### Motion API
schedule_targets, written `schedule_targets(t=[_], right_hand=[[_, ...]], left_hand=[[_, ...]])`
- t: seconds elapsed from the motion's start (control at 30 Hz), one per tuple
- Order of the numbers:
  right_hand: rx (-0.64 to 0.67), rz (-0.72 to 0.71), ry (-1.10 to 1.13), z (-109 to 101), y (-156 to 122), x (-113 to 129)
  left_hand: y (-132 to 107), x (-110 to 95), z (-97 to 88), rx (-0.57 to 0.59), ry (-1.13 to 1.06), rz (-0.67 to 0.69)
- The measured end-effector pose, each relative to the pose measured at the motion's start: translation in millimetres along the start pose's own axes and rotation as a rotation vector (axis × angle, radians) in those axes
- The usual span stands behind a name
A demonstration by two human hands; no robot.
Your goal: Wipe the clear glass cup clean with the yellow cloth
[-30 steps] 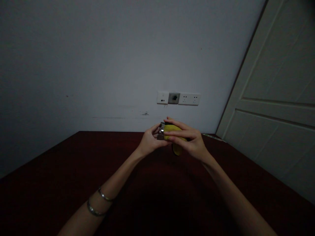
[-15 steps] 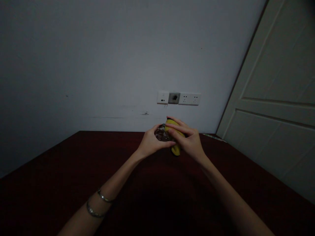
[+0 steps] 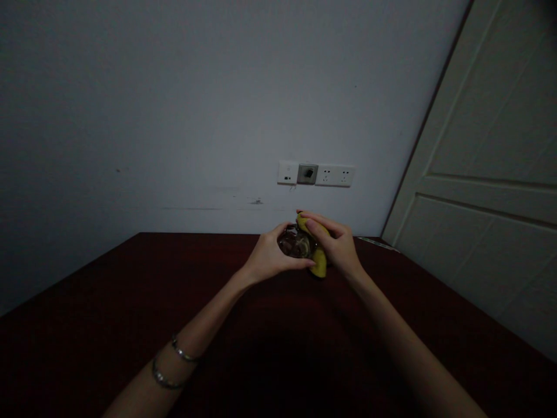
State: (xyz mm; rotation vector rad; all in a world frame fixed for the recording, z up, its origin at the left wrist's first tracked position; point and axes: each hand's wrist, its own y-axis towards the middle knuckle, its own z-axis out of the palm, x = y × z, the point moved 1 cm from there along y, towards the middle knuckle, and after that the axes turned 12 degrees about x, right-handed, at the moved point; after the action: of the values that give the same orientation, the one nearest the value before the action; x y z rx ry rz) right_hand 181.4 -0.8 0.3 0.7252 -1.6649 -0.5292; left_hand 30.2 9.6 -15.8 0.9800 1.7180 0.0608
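My left hand (image 3: 270,253) is curved round a clear glass vessel (image 3: 296,242), its thumb along the near side and fingers at the far side. The glass looks like a bowl or ashtray; its exact kind is hard to make out in the dim light. Pressed to the glass's right side is a yellow cloth (image 3: 319,263), folded, with one end hanging below. My right hand (image 3: 337,241) grips the upper part of this cloth between thumb and fingers. Both hands are held over the dark red table (image 3: 195,290).
Behind the table stands a grey-white wall with a row of sockets and a switch (image 3: 316,174). To the right rises a pale panelled door (image 3: 487,174). A thin flat strip (image 3: 378,244) lies at the table's back right edge.
My right hand has shifted slightly to the right and down with the cloth, so more of the glass shows. The glass has moved a little right.
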Motion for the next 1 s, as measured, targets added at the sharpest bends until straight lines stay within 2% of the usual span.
schedule_targets(t=[0.1,0.17,0.3,0.4,0.47,0.7,0.9,1.0], right_hand=[[-0.089,0.129,0.124,-0.8,1.4,-3.9],[-0.113,0.159,0.217,0.0,0.4,-3.0],[0.033,0.068,0.252,-0.6,-4.5,2.2],[0.196,-0.033,0.184,-3.5,-9.0,5.0],[0.251,-0.067,0.095,-3.8,-11.6,5.9],[0.215,-0.285,-0.404,5.3,-13.9,3.7],[0.190,-0.292,-0.464,6.9,-13.0,0.4],[0.174,-0.304,-0.448,7.8,-14.0,0.0]], left_hand=[[1.3,-2.6,1.0,0.039,-0.188,-0.046],[2.8,-4.2,0.4,0.059,-0.306,-0.070],[5.0,-5.8,-3.4,0.040,-0.398,-0.080],[4.9,-4.4,-5.6,0.046,-0.480,-0.107],[4.5,-2.2,-6.4,0.069,-0.530,-0.126],[4.3,4.6,-7.9,0.093,-0.536,-0.180],[4.9,5.5,-8.1,0.117,-0.492,-0.224],[4.0,7.2,-10.3,0.199,-0.489,-0.217]])
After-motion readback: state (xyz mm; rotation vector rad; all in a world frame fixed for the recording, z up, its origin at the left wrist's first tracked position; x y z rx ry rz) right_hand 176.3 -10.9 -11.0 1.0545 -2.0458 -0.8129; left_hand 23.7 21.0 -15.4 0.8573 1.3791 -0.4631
